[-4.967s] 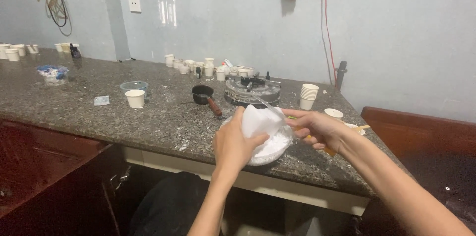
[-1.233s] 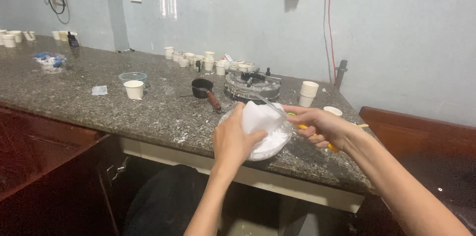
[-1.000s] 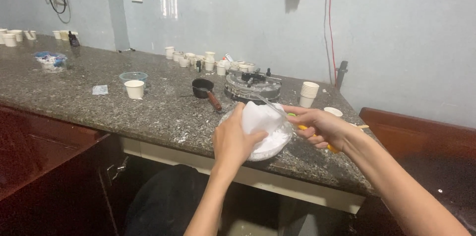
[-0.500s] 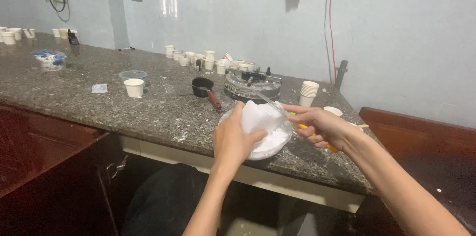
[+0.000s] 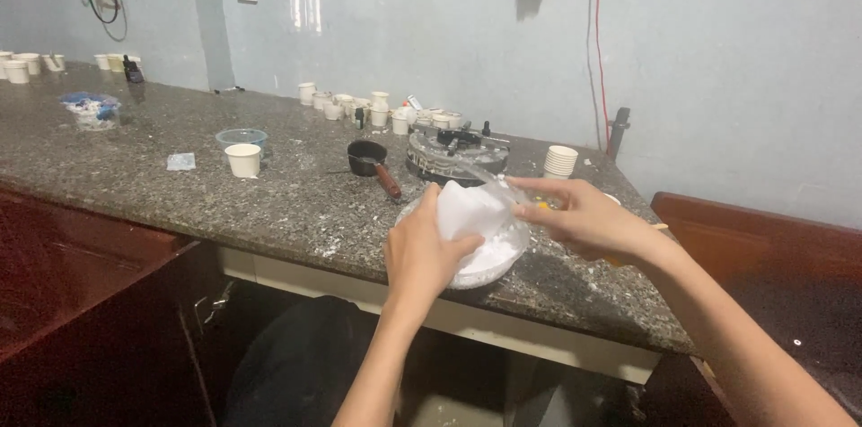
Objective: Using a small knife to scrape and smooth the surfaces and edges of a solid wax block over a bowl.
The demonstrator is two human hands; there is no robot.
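A clear plastic bowl [image 5: 489, 272] with white powder in it sits near the front edge of the granite counter [image 5: 224, 193]. My left hand [image 5: 422, 252] grips a white block-like lump [image 5: 467, 209] standing in the bowl. My right hand [image 5: 579, 216] is at the bowl's right rim, fingers curled on a thin clear tool whose end reaches the lump; something yellow shows by its fingers.
Behind the bowl stand a round dark device [image 5: 456, 153], a small black pan with a brown handle [image 5: 373, 162], a stack of paper cups [image 5: 561, 160] and several small cups [image 5: 359, 106]. A paper cup [image 5: 243, 159] and clear dish [image 5: 241, 137] sit left. A dark bin [image 5: 296, 364] is below.
My hands have stayed on the lump and bowl, with only small shifts. The view has drifted slightly.
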